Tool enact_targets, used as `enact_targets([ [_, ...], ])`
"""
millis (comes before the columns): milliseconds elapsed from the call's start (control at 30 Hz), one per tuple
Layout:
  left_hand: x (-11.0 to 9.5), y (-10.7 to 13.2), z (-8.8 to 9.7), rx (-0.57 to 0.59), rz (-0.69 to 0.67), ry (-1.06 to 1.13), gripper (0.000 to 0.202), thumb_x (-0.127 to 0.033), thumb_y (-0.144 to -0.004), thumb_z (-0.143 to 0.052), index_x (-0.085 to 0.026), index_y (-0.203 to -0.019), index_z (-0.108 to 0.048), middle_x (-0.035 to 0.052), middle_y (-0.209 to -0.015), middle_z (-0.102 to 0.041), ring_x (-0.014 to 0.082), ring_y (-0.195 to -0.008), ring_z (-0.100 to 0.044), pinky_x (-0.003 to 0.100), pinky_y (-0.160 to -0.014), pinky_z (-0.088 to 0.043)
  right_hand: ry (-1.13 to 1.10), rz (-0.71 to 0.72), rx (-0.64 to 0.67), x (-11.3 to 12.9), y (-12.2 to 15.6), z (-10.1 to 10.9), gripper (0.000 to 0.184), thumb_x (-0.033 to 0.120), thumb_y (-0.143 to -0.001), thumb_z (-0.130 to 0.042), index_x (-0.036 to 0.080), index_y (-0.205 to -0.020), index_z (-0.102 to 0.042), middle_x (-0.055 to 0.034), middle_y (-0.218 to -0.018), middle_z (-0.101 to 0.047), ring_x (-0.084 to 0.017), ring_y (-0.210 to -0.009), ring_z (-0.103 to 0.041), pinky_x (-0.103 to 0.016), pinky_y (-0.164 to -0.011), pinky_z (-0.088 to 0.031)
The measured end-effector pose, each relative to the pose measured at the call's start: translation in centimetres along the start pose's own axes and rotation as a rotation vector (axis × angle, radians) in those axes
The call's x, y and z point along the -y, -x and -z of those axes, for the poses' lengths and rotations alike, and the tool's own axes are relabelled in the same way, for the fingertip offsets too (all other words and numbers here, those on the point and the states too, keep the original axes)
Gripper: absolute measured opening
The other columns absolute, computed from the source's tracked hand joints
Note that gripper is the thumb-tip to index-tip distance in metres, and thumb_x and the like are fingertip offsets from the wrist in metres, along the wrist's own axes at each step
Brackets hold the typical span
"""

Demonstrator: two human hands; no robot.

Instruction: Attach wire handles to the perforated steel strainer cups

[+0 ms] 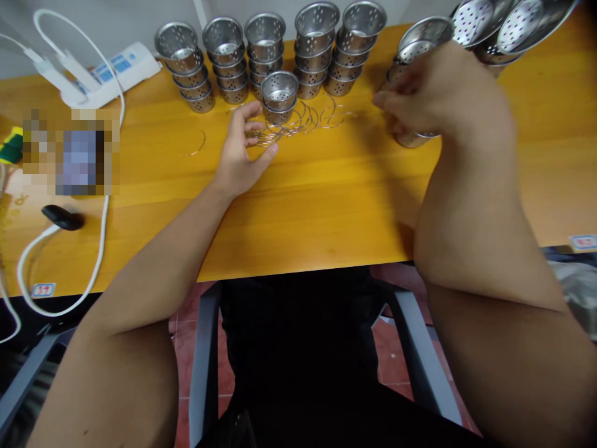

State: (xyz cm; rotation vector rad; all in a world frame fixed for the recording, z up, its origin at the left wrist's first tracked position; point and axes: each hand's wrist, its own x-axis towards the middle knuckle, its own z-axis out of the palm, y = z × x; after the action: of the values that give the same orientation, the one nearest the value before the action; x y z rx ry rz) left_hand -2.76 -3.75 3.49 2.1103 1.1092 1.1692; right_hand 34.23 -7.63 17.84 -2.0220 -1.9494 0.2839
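My left hand [242,149] rests on the table with fingers spread, beside a short stack of perforated metal cups [280,93]. Its fingertips are close to a loose pile of thin curved wires [298,124] lying around the base of that stack. My right hand [433,93] is raised at the right, in front of another stack of perforated metal cups [424,37]. Its fingers are curled in a pinch and slightly blurred. What they hold, if anything, is hidden. The hand covers the middle of that stack.
Several tall stacks of perforated cups [265,37] line the back by the wall. Larger perforated metal bowls [517,28] stand at the far right. At left are a white power strip [112,74], a white cable [105,230], a black object [63,216] and a single wire [200,144].
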Motion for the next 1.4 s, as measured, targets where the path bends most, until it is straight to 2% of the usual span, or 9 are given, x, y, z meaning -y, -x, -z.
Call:
enact_targets([
  [67,-0.8,0.1,0.0,-0.026,0.036,0.015,0.089,-0.064,-0.093,-0.088,-0.058,-0.172,-0.048,-0.0057,-0.18,-0.066,0.0381,-0.153,-0.072,0.07,-0.126,-0.069,-0.067,0.186,-0.055,1.8,0.0,-1.6,0.007,0.02,-0.114,-0.087,0.023,-0.117,-0.083,-0.0159,-0.117,-0.087,-0.035,-0.11,-0.085,-0.047,-0.1,-0.066],
  [167,-1.5,0.2,0.0,-0.039,0.066,0.013,0.088,-0.06,-0.091,-0.089,-0.055,-0.17,-0.05,-0.0037,-0.18,-0.066,0.0379,-0.153,-0.071,0.069,-0.128,-0.068,-0.107,0.458,-0.054,4.6,-0.9,-4.8,0.055,0.013,-0.111,-0.079,0.014,-0.165,-0.072,-0.0225,-0.156,-0.072,-0.034,-0.137,-0.077,-0.045,-0.121,-0.061],
  [233,-1.5,0.2,0.0,-0.045,0.061,0.011,0.087,-0.06,-0.092,-0.087,-0.054,-0.169,-0.047,-0.0024,-0.182,-0.063,0.0383,-0.156,-0.07,0.068,-0.128,-0.068,-0.142,0.524,-0.039,6.0,-2.1,-6.7,0.063,0.022,-0.114,-0.073,0.023,-0.176,-0.064,-0.0188,-0.169,-0.061,-0.031,-0.152,-0.067,-0.045,-0.135,-0.052],
  [433,-1.6,0.3,0.2,-0.065,0.05,0.037,0.079,-0.06,-0.091,-0.081,-0.053,-0.161,-0.046,-0.0003,-0.178,-0.064,0.0378,-0.152,-0.072,0.069,-0.125,-0.068,-0.256,0.432,0.018,8.1,-5.8,-9.3,0.025,0.067,-0.098,-0.085,0.052,-0.117,-0.078,-0.003,-0.141,-0.073,-0.032,-0.14,-0.059,-0.048,-0.126,-0.05],
  [667,0.0,-0.3,0.1,-0.088,0.106,0.026,0.096,-0.072,-0.088,-0.084,-0.067,-0.172,-0.038,-0.0115,-0.183,-0.06,0.0426,-0.16,-0.065,0.077,-0.13,-0.062,-0.097,0.453,-0.06,9.9,-3.5,-7.8,0.02,0.021,-0.118,-0.065,0.035,-0.131,-0.072,-0.009,-0.157,-0.067,-0.019,-0.141,-0.064,-0.032,-0.129,-0.05],
  [867,-2.7,-0.8,0.6,-0.079,0.127,0.063,0.121,-0.086,-0.082,-0.077,-0.073,-0.184,-0.012,-0.0185,-0.177,-0.067,0.0394,-0.174,-0.055,0.077,-0.143,-0.053,-0.21,0.556,0.002,10.9,-0.1,-6.6,0.014,0.026,-0.123,-0.061,0.038,-0.125,-0.067,-0.0015,-0.151,-0.072,-0.024,-0.137,-0.066,-0.038,-0.127,-0.056],
  [1033,-4.0,-1.2,2.0,-0.069,0.133,0.007,0.111,-0.093,-0.082,-0.073,-0.064,-0.182,-0.033,-0.0122,-0.164,-0.078,0.0423,-0.163,-0.066,0.077,-0.141,-0.055,-0.389,0.565,0.038,10.4,0.9,-7.5,0.011,0.056,-0.114,-0.072,0.047,-0.12,-0.073,0.0009,-0.14,-0.077,-0.036,-0.132,-0.069,-0.052,-0.112,-0.064],
  [1233,0.0,-1.0,2.3,0.147,0.007,0.043,0.104,-0.083,-0.088,-0.083,-0.057,-0.179,-0.041,-0.0013,-0.158,-0.081,0.0438,-0.147,-0.077,0.081,-0.125,-0.065,-0.574,0.631,-0.163,7.8,-0.6,-8.1,0.006,0.029,-0.122,-0.062,0.034,-0.119,-0.064,-0.0017,-0.128,-0.076,-0.018,-0.112,-0.072,-0.031,-0.103,-0.063],
  [1400,-2.4,0.8,1.6,0.284,-0.053,0.041,0.092,-0.069,-0.082,-0.1,-0.037,-0.161,-0.066,0.0096,-0.171,-0.072,0.0448,-0.155,-0.074,0.071,-0.135,-0.063,-0.324,0.469,-0.258,6.8,-0.9,-7.6,0.005,0.032,-0.123,-0.064,0.034,-0.119,-0.062,-0.0076,-0.143,-0.071,-0.019,-0.122,-0.072,-0.028,-0.103,-0.065],
])
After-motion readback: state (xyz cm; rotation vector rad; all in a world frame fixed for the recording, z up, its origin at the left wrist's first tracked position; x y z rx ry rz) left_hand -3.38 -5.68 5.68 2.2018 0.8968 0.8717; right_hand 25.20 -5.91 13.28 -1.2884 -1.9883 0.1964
